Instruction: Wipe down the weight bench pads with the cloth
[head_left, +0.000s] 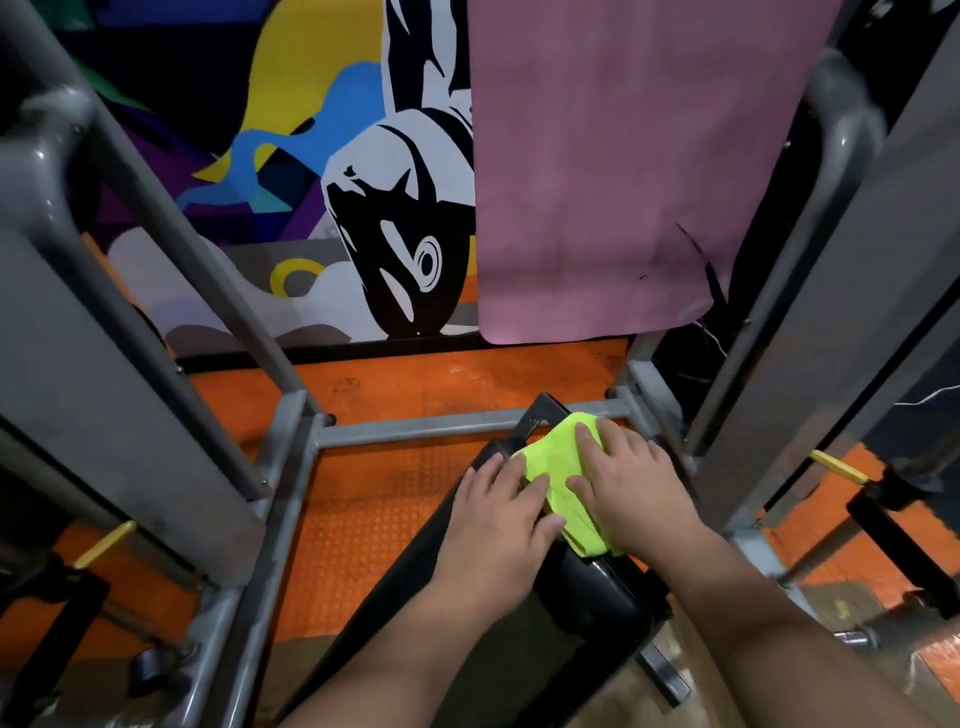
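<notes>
A neon yellow-green cloth (558, 470) lies on the far end of the black bench pad (587, 592), which runs from the bottom centre up toward the grey frame. My right hand (631, 483) lies flat on the cloth's right half with fingers spread and straight. My left hand (506, 512) rests on the cloth's left edge and on the pad, fingers straight, thumb toward the cloth. Most of the pad under the hands is hidden.
Grey steel uprights (171, 249) and a crossbar (415, 428) of the rack frame the bench on both sides. Orange studded floor (374, 499) lies beneath. A pink mat (613, 171) hangs against a painted wall ahead. Yellow pins (836, 466) stick out of the side posts.
</notes>
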